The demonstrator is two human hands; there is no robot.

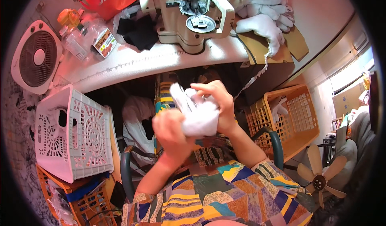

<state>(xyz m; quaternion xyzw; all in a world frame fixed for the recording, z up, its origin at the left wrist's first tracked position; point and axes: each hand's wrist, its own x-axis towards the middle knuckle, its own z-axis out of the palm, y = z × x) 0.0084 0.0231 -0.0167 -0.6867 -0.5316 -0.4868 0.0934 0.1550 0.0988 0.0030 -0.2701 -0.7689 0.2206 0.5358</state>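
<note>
Above my lap, both hands are closed on a white fabric glove (200, 120), bunched up with a finger-like part sticking up at its left. My left hand (171, 130) grips its lower left side, and the fingers are slightly blurred. My right hand (221, 101) wraps round its right side, thumb and fingers over the top edge. Beyond the hands, on the white table (144, 60), stands a cream sewing machine (193, 43) with a round metal plate. To its right lies a heap of white gloves (265, 8), from which a ragged white strand (257, 78) hangs down.
A box fan (38, 57), clear plastic jars (100, 39) and a black cloth (138, 32) sit at the left. A white plastic crate (72, 141) stands low left. An orange basket (289, 123) and a bladed fan (319, 181) are at the right. Chair arms (275, 145) flank me.
</note>
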